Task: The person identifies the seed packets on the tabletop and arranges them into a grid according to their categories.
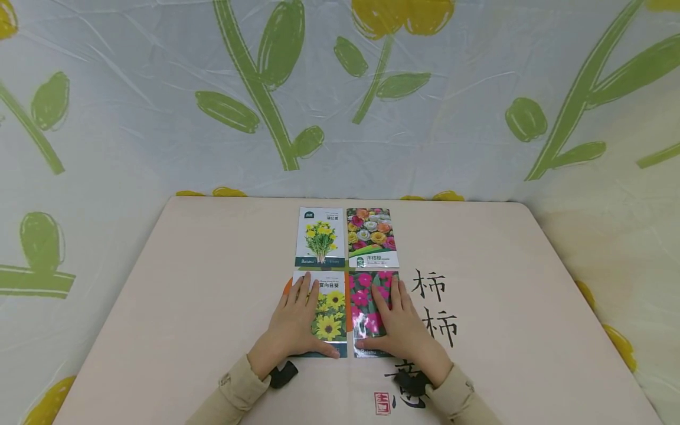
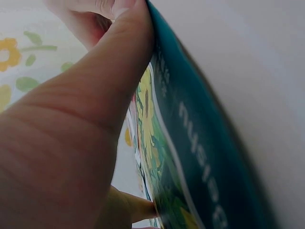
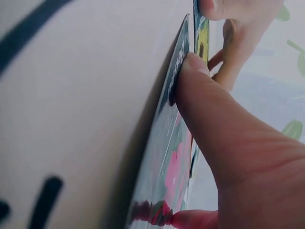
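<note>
Seed packets lie flat on the table in two rows of two. My left hand (image 1: 293, 323) rests spread on the front-left packet with yellow sunflowers (image 1: 330, 316), its thumb along the dark bottom band. My right hand (image 1: 401, 324) lies on the front-right packet with pink flowers (image 1: 363, 304), fingers spread and thumb near the lower edge. Behind them sit a white packet with a bunch of yellow flowers (image 1: 320, 236) and a packet of mixed-colour blooms (image 1: 372, 236). In the left wrist view the thumb touches the sunflower packet's dark band (image 2: 190, 124).
The pale table (image 1: 202, 295) carries black brush characters (image 1: 440, 324) and a red seal print (image 1: 382, 404) on the right. An orange printed patch shows partly under the packets. A white cloth with green stems and yellow flowers (image 1: 159, 106) hangs around the table.
</note>
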Available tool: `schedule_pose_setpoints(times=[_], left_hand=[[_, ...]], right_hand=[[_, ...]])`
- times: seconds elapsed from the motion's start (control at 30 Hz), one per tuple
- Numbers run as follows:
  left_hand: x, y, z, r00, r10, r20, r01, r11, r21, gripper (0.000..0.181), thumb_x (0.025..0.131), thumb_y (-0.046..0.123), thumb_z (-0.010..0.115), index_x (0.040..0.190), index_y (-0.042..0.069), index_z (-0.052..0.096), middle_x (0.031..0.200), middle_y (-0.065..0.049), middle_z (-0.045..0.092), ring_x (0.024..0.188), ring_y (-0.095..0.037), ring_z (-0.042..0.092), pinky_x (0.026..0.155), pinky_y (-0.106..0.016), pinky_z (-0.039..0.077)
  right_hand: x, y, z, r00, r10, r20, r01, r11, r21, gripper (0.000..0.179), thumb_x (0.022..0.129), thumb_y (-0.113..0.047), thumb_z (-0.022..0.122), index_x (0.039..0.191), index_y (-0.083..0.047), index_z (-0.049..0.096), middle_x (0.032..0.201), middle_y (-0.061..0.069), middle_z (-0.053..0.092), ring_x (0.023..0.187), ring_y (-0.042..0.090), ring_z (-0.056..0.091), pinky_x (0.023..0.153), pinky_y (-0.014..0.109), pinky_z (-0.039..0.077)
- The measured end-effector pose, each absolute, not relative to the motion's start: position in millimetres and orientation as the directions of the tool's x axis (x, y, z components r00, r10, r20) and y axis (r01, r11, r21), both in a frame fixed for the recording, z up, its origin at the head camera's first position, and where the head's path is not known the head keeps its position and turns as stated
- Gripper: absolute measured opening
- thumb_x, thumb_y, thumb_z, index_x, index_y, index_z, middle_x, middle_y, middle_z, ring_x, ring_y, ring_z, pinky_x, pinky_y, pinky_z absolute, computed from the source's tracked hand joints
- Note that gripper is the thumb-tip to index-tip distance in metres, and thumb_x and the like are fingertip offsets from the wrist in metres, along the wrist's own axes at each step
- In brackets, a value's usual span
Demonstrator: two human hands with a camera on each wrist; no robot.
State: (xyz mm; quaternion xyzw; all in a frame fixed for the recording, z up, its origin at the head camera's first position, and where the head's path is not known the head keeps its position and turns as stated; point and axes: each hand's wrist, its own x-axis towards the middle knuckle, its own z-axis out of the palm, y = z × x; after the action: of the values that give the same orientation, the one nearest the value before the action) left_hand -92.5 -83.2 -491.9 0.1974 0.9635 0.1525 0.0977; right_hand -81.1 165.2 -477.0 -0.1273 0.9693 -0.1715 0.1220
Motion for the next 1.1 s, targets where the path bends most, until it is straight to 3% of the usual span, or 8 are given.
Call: schedule_pose_setpoints(times=[1.1], left_hand=[[-92.3, -83.3, -495.3, -0.9, 0.416, -0.127, 0.356, 0.872, 0.336, 0.147, 0.051, 0.086, 0.074, 0.157, -0.001, 0.019, 0.164, -0.021, 0.007, 0.149, -0.04, 0.008, 0.115, -0.058, 0.023]], right_hand=[[-79.6, 166.3, -477.0, -0.941, -0.275, -0.199, -0.189, 0.91, -0.368, 0.12, 0.068, -0.071, 0.076, 0.158, -0.009, 0.026, 0.16, 0.033, 0.002, 0.146, 0.052, -0.001, 0.105, 0.067, 0.031]])
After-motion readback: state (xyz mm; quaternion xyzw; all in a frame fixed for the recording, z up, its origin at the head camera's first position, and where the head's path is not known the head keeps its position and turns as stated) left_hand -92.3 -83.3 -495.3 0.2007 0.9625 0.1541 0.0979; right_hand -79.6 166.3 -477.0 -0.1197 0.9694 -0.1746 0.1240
